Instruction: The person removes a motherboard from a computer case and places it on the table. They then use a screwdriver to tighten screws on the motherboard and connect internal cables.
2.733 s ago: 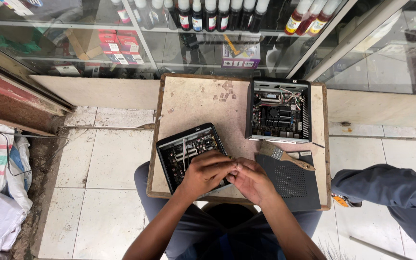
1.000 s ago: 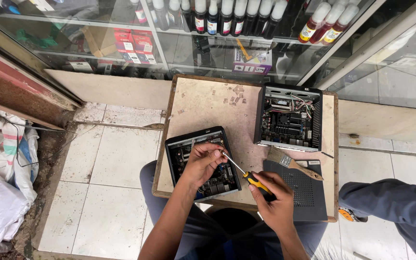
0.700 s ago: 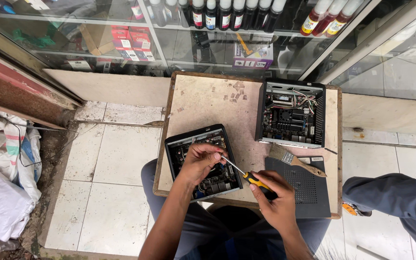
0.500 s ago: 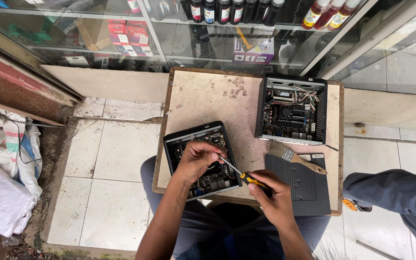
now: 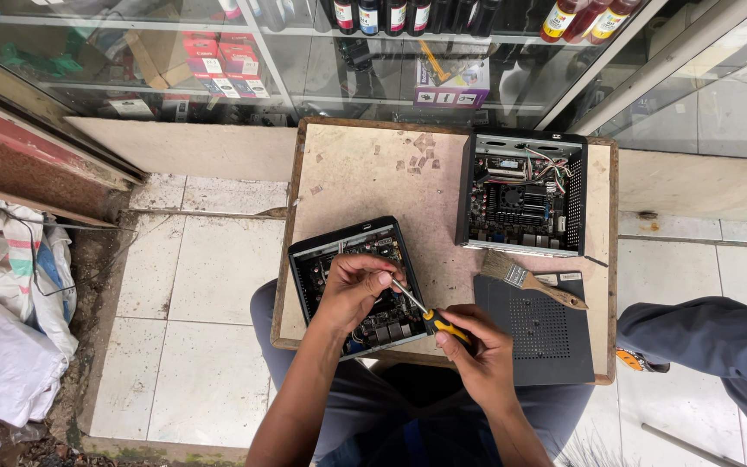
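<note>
A small black computer case (image 5: pixel 315 268) lies open on a worn wooden table (image 5: pixel 365 177), its circuit board showing. My left hand (image 5: pixel 352 290) rests over that board, fingers pinching near the tip of a screwdriver (image 5: pixel 421 311). My right hand (image 5: pixel 475 350) grips the screwdriver's yellow and black handle at the table's front edge. The metal shaft slants up and left into the case.
A second open case (image 5: pixel 525 190) with wires stands at the back right. A paintbrush (image 5: pixel 529 278) lies across a black perforated cover panel (image 5: pixel 533 333). Glass display shelves (image 5: pixel 373 52) with bottles and boxes stand behind. Another person's blue-clad leg (image 5: pixel 711 342) is at right; white sacks (image 5: pixel 6 311) at left.
Earlier both hands worked inside the case with no tool showing. My right hand now holds a screwdriver aimed into the case, and my left hand steadies its tip.
</note>
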